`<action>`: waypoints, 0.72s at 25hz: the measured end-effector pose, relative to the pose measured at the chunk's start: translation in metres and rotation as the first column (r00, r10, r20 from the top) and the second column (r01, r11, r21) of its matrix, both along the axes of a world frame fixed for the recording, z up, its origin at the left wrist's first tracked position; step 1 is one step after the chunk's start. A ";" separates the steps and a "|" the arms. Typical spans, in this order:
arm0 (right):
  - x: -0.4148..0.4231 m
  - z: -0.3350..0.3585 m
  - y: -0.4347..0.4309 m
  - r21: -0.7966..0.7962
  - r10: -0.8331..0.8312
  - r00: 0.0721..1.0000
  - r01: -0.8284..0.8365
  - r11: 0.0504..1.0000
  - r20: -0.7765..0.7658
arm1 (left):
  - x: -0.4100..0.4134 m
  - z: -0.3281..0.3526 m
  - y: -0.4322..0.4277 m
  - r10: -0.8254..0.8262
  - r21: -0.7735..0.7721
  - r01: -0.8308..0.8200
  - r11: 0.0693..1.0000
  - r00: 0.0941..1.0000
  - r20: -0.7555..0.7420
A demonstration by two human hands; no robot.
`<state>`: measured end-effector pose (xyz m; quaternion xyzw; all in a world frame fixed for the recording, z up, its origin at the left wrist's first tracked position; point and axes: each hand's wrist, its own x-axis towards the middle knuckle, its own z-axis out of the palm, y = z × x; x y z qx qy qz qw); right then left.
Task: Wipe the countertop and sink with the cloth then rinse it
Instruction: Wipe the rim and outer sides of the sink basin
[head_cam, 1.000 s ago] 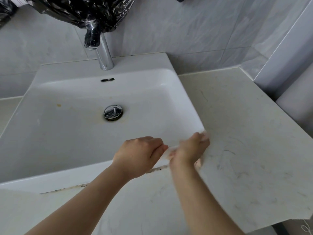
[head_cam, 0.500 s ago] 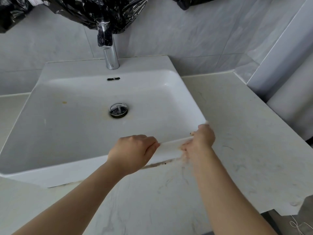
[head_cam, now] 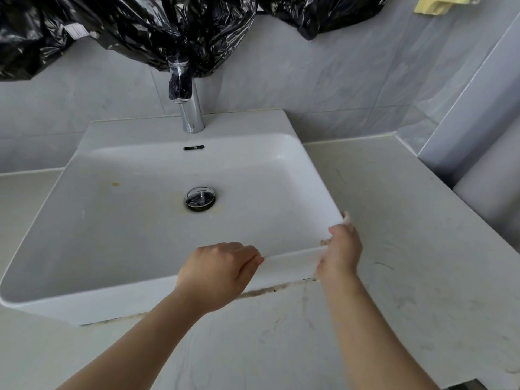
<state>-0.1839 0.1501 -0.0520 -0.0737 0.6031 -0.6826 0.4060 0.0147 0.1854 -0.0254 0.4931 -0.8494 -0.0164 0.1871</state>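
The white rectangular sink [head_cam: 118, 237] sits on a pale marbled countertop [head_cam: 416, 249]. My right hand [head_cam: 342, 253] is closed at the sink's front right corner, pressing a pale cloth [head_cam: 346, 216] against the rim. Only a small tip of the cloth shows above my fingers. My left hand [head_cam: 218, 273] is curled over the sink's front rim, a hand's width to the left. I cannot tell if any cloth lies under it. A chrome tap [head_cam: 191, 114] stands at the back, with no water running.
Black plastic bags [head_cam: 135, 26] hang over the tap and the wall behind it. A chrome drain [head_cam: 200, 199] with yellowish staining sits mid-basin. Dark grime lines the seam [head_cam: 278, 288] under the sink's front edge. A wall corner [head_cam: 464, 114] bounds the counter at right.
My right hand has slid right along the front rim to the sink's corner, away from my left hand, which has stayed on the rim. The view has tilted up a little.
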 end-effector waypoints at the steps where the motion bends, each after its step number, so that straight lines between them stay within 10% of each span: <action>1: -0.007 0.000 0.002 -0.032 0.049 0.998 -0.048 0.998 0.033 | 0.000 0.000 0.000 -0.001 0.005 0.001 1.000 1.000 -0.007; 5: 0.043 -0.009 0.024 -0.024 -0.139 0.976 0.137 0.990 -0.168 | -0.003 0.000 0.003 0.001 0.025 -0.001 1.000 1.000 -0.001; 10: 0.086 -0.016 0.057 0.142 0.160 0.953 -0.126 0.982 -0.259 | -0.001 0.003 0.002 -0.025 0.038 0.026 0.999 1.000 -0.004; 18: 0.063 -0.041 0.072 -0.068 -0.184 0.811 0.176 0.982 -0.555 | 0.006 0.013 -0.003 -0.118 0.187 0.120 0.975 0.993 -0.023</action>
